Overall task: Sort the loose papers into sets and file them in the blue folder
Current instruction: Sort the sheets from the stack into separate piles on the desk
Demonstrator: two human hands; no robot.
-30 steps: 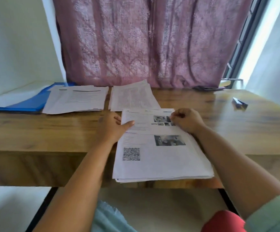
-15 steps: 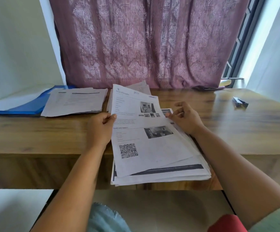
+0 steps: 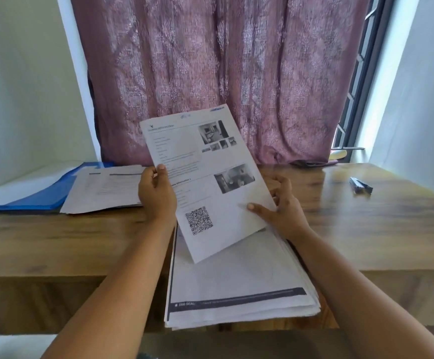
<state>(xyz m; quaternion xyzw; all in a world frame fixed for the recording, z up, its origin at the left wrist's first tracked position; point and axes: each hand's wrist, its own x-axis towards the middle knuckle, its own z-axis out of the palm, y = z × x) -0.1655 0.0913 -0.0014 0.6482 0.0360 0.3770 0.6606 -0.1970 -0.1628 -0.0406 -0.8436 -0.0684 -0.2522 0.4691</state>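
Observation:
A printed sheet [image 3: 205,177] with small photos and a QR code is raised upright above the table. My left hand [image 3: 156,195] grips its left edge, thumb on the front. My right hand [image 3: 280,206] pinches its right edge, thumb on the front and fingers behind. Below it lies the main stack of loose papers [image 3: 239,286], overhanging the table's front edge. A sorted set of papers [image 3: 104,190] lies at the back left, beside the open blue folder [image 3: 39,195]. The second sorted pile is hidden behind the raised sheet.
The wooden table [image 3: 366,237] runs across the view. A small dark object [image 3: 361,186] lies at the back right. A mauve curtain [image 3: 223,68] hangs behind the table, with a window frame [image 3: 358,81] to its right.
The top sheet has come off the main stack and now stands upright in both hands. My right hand moved from the stack's top to the sheet's right edge.

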